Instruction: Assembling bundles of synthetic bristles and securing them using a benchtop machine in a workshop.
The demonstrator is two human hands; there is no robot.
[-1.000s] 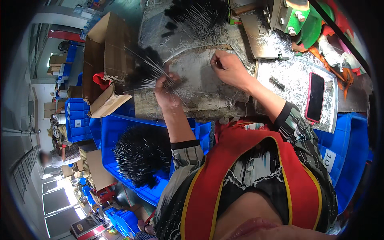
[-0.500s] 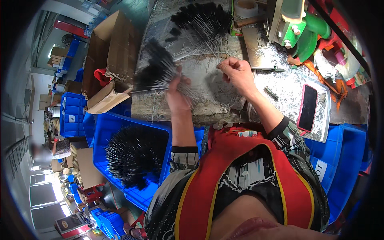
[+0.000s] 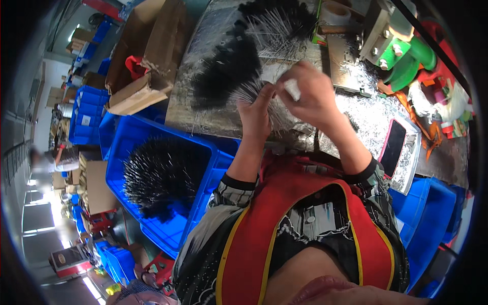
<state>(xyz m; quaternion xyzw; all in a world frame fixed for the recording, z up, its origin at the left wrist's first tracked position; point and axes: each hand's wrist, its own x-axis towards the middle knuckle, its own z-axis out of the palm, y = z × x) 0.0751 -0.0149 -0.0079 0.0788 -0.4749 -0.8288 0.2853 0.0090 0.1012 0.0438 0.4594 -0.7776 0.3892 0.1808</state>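
Observation:
My left hand is closed round the thin metal wire stems of a bundle of black bristle brushes. Their dark heads fan out to the far left over the worktable, and the stem ends poke out towards my body. Right beside it, my right hand is curled, its fingers blurred by motion and close to the stems. A small white patch shows at its fingers; what it is I cannot make out. Beyond both hands lies a pile of similar brushes on the table.
At the left, a blue bin holds many black brushes, below an open cardboard box. A phone rests on a tray at the right. Green machinery, a tape roll and a metal plate stand at the far right.
My left hand has moved right with the brush bundle, which now spreads towards the pile. My right hand has come to the left hand's side. The whole view has shifted slightly.

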